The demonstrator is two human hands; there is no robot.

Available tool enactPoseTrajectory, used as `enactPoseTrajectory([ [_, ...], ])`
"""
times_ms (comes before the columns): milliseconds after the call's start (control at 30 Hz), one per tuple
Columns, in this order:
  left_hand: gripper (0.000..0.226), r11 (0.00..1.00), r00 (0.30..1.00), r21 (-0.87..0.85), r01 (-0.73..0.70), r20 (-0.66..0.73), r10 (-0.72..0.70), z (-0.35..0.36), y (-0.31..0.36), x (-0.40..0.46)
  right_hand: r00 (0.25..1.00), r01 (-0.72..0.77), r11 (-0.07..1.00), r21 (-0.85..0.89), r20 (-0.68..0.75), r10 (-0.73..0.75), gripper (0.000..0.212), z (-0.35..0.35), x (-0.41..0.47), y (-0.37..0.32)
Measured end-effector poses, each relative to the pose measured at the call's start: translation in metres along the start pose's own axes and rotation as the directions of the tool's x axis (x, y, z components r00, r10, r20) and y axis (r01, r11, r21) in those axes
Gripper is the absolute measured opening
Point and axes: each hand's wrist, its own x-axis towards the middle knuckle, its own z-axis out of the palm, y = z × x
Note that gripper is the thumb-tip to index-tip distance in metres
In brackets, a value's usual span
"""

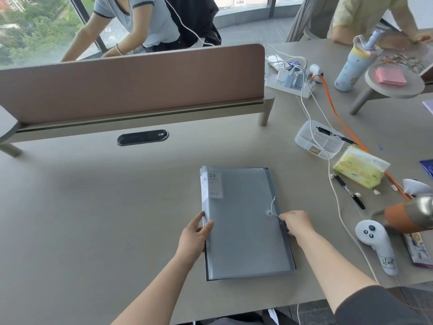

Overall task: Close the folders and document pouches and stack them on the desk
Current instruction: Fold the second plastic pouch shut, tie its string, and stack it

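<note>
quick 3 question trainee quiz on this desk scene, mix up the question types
1. True or false: the left hand grips the left edge of the grey folder stack.
2. What does the right hand pinch?
A. a pen
B. the white closure string
C. the tissue pack
3. Fill in: the number printed on the top folder's label is ___.

Key: 1 true; 2 B; 3 20
</note>
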Motion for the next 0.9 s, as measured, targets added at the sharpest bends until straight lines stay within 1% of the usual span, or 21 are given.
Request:
enactPoseTrajectory([
  [133, 0.058, 1.0, 0.999, -0.018, 0.006, -0.031, -0.007, -0.034, -0.004, 0.002, 0.998, 0.02, 1.0, -0.012, 0.062, -0.019, 0.003, 0.026, -0.019, -0.017],
  [233, 0.056, 1.0, 0.998, -0.024, 0.016, -0.055, -0.017, -0.066, -0.009, 0.002, 0.993, 0.039, 0.998, -0.044, 0.116, -0.034, 0.009, 0.053, -0.032, -0.03],
  [533, 0.051, 0.999, 0.992, -0.046, 0.009, -0.129, -0.015, -0.165, -0.019, -0.004, 0.957, 0.143, 0.981, -0.129, 0.271, -0.104, 0.014, 0.144, -0.071, -0.062],
  [733, 0.052, 0.998, 0.99, -0.063, 0.016, -0.136, -0.024, -0.21, -0.021, -0.002, 0.955, 0.154, 0.975, -0.16, 0.276, -0.106, 0.016, 0.188, -0.082, -0.068],
  [900, 0.049, 0.999, 0.99, -0.045, 0.003, -0.141, -0.009, -0.232, -0.026, 0.001, 0.961, 0.154, 0.976, -0.157, 0.253, -0.111, 0.024, 0.211, -0.084, -0.067],
])
